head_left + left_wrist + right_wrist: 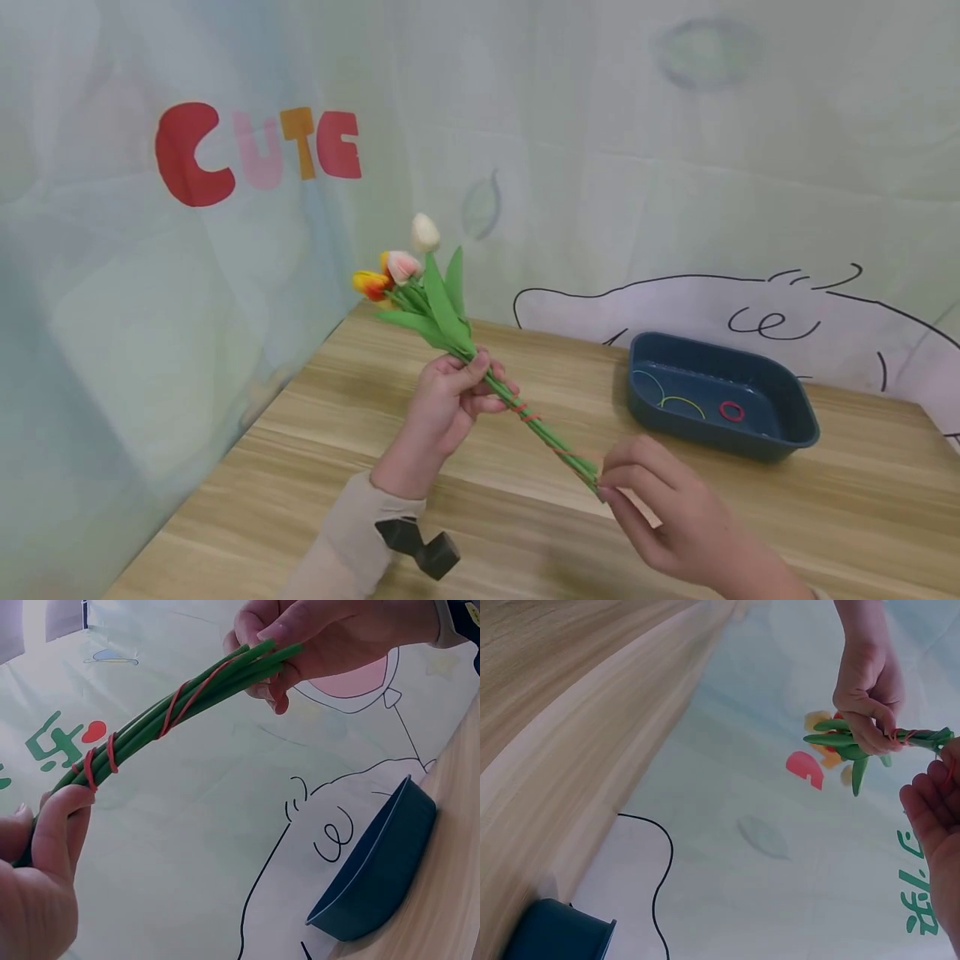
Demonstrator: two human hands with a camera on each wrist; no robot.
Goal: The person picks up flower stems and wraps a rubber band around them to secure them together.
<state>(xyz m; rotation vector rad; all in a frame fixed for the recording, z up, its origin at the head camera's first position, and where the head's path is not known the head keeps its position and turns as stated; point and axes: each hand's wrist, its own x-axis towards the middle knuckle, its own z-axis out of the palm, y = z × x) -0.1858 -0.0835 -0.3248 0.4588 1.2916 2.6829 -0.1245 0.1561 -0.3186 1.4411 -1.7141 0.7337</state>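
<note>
A small bunch of artificial tulips (444, 308), white, pink and yellow-red with green leaves, slants over the table, blooms to the upper left. My left hand (442, 404) grips it around the stems just below the leaves. A red rubber band (91, 769) winds several times around the stems (139, 739) beside the left fingers and stretches along them toward the cut ends. At those ends, my right hand (675, 508) pinches the band between thumb and fingers. In the right wrist view, a bit of red band shows by the right fingers (922, 802).
A dark blue basin (720, 433) stands at the table's back right, with a red ring (732, 411) and thin green and yellow bands inside. The wooden table (315, 467) meets a printed curtain (600, 167) behind and at the left. A black mount (420, 546) sits on the left wrist.
</note>
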